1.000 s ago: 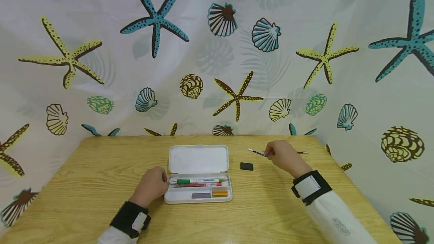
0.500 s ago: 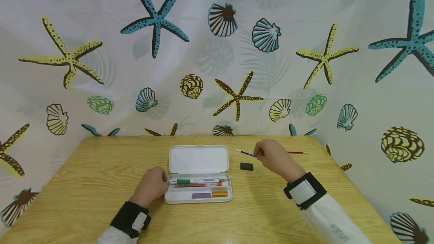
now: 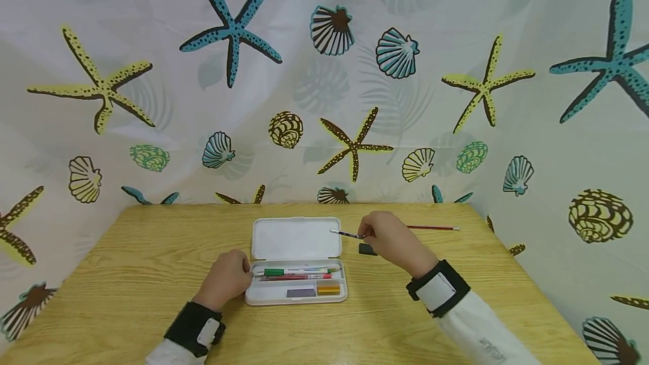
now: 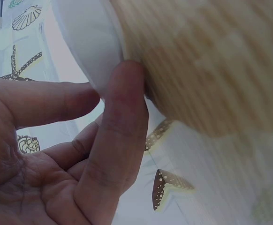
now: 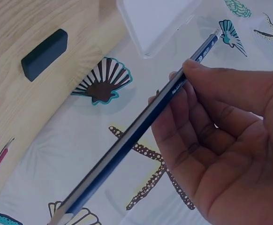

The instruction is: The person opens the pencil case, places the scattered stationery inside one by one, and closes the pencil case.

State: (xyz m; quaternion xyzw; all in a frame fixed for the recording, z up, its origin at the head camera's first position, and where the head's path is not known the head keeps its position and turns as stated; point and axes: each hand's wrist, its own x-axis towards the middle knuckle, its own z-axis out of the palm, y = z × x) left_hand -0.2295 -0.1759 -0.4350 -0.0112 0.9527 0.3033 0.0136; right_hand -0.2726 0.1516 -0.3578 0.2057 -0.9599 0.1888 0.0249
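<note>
My right hand [image 3: 390, 239] pinches a dark blue and silver striped pencil [image 5: 120, 143] between thumb and fingers, held above the table beside the open lid. Its white-tipped end [image 3: 336, 231] overlaps the lid's right edge in the head view. My left hand [image 3: 226, 278] pinches the left edge of a white pencil case [image 3: 269, 299], thumb and finger on its wall in the left wrist view. The case lies open with its lid [image 3: 296, 238] folded back. Inside are a green-capped marker [image 3: 275, 271], a red pen [image 3: 309, 277], a greyish-purple block [image 3: 301, 293] and an orange block [image 3: 328, 290].
A black eraser [image 3: 366, 249] lies right of the case, partly covered by my right hand in the head view. Farther right, a red pencil [image 3: 433, 228] rests near the back of the wooden table [image 3: 167, 252]. A patterned curtain [image 3: 284, 72] stands behind.
The right hand has carried the striped pencil leftward, from near the red pencil to beside the case's lid, uncovering more of the red pencil. My left hand has stayed put on the case.
</note>
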